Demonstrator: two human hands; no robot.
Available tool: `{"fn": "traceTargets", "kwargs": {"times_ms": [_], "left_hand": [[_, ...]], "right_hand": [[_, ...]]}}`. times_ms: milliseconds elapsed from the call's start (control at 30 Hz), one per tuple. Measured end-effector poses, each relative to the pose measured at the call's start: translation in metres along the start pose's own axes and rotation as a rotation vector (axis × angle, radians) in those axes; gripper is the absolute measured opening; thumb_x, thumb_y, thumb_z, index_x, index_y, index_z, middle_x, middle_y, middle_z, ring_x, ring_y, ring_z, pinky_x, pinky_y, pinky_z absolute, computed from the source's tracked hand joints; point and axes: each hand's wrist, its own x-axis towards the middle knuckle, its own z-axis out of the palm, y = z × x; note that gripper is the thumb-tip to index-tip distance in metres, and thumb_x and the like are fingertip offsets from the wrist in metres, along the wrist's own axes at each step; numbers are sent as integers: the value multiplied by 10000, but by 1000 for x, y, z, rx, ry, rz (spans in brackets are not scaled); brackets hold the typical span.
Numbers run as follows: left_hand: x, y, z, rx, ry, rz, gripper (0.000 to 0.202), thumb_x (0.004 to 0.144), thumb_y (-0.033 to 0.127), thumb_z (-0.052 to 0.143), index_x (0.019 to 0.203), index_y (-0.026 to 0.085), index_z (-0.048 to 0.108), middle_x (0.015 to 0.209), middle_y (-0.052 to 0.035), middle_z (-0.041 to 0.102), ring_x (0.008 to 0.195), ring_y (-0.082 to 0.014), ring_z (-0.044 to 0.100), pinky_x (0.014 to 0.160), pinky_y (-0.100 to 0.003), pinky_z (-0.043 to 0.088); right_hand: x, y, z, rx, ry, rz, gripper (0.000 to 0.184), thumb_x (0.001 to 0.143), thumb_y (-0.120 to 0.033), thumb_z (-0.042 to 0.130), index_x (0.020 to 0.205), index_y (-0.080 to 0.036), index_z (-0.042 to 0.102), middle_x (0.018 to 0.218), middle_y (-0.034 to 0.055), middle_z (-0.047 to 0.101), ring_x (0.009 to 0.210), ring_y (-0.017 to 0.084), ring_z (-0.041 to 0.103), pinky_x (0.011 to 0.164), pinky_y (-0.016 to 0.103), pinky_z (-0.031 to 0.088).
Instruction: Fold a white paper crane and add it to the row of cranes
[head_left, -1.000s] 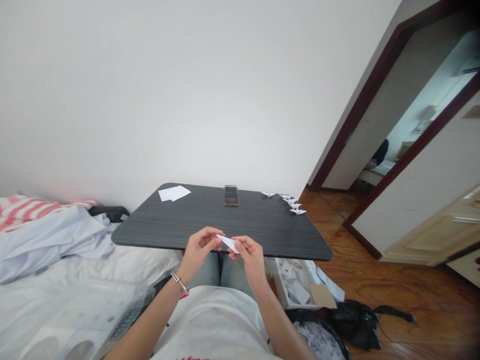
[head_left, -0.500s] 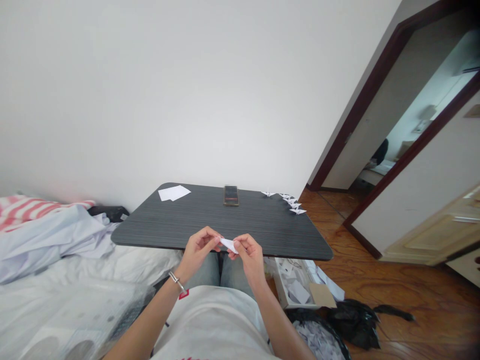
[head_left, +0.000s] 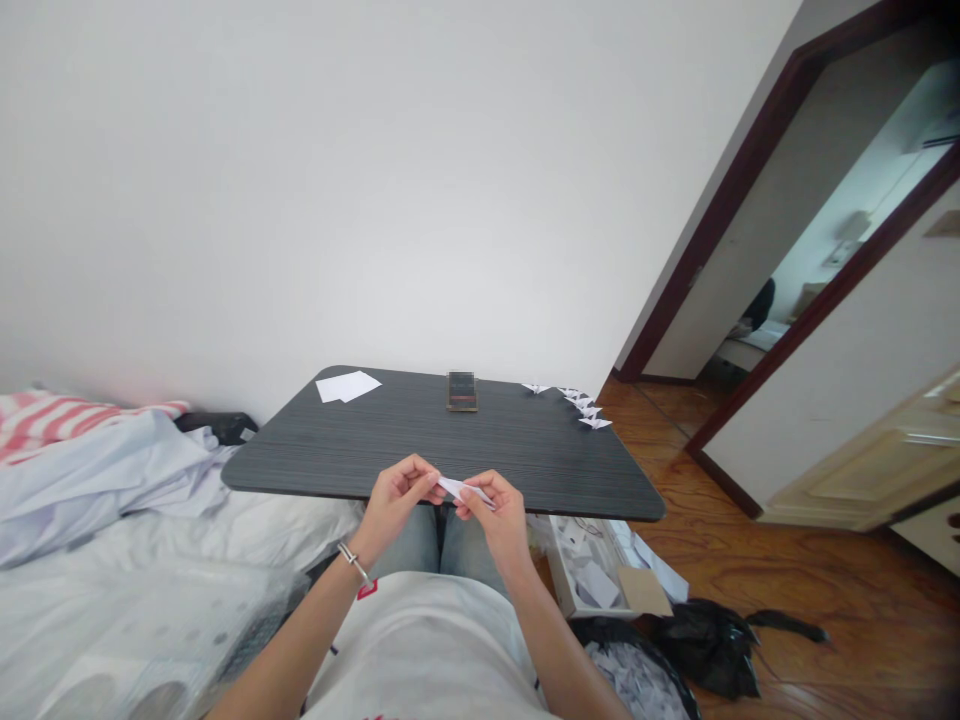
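A narrow piece of folded white paper (head_left: pixel 453 486) is stretched between my two hands, just above the near edge of the dark table (head_left: pixel 405 440). My left hand (head_left: pixel 405 490) pinches its left end between thumb and fingers. Closed over the right part is my right hand (head_left: pixel 495 505), its thumb lying on top of the paper. Part of the paper is hidden by the fingers. Several folded paper cranes (head_left: pixel 583 405) stand along the table's far right edge. Flat white paper sheets (head_left: pixel 348 386) lie at the far left.
A phone-like dark device (head_left: pixel 462 391) rests at the table's back, near the wall. Below right are a white box (head_left: pixel 592 570) of papers and a black bag (head_left: pixel 637 665) full of paper scraps. A bed (head_left: pixel 247 530) with clothes is on the left.
My right thumb and fingers have shifted left along the folded paper, and its right end now shows past them. My left hand stays nearly in place.
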Motion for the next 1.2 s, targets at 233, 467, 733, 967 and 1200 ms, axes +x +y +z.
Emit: {"fn": "traceTargets", "kwargs": {"times_ms": [233, 467, 733, 967, 1200], "left_hand": [[1, 0, -2, 41, -1, 35, 201, 749, 323, 545, 706, 127, 559, 663, -4, 590, 588, -98, 556, 565, -210, 484], [2, -2, -1, 59, 16, 29, 217, 742, 341, 546, 684, 132, 539, 618, 12, 553, 547, -92, 536, 544, -216, 484], [2, -5, 3, 13, 95, 61, 254, 683, 254, 617, 888, 161, 500, 708, 19, 561, 576, -83, 535, 533, -201, 462], [-4, -14, 16, 83, 24, 43, 236, 650, 233, 649, 786, 153, 474, 727, -3, 549, 626, -102, 541, 549, -207, 460], [-4, -16, 18, 57, 52, 19, 191, 653, 250, 647, 743, 143, 516, 646, 11, 546, 572, -93, 520, 525, -198, 451]], "right_hand": [[0, -1, 2, -24, -71, 37, 157, 657, -281, 653, 702, -156, 571, 594, 3, 627, 495, 112, 573, 466, 207, 444], [3, 3, -1, -67, -104, -58, 70, 646, -224, 653, 646, -159, 629, 736, 29, 623, 628, 136, 570, 575, 243, 454], [5, 8, 0, -58, -131, 2, 92, 617, -206, 672, 663, -156, 610, 580, -9, 606, 515, 114, 539, 514, 223, 422], [7, 7, -2, -14, 56, -53, 102, 639, -212, 659, 710, -157, 611, 634, 4, 613, 575, 126, 554, 559, 231, 429], [5, 3, 0, 7, 23, -23, 110, 648, -215, 649, 743, -165, 627, 683, 21, 644, 602, 138, 575, 567, 243, 456]]}}
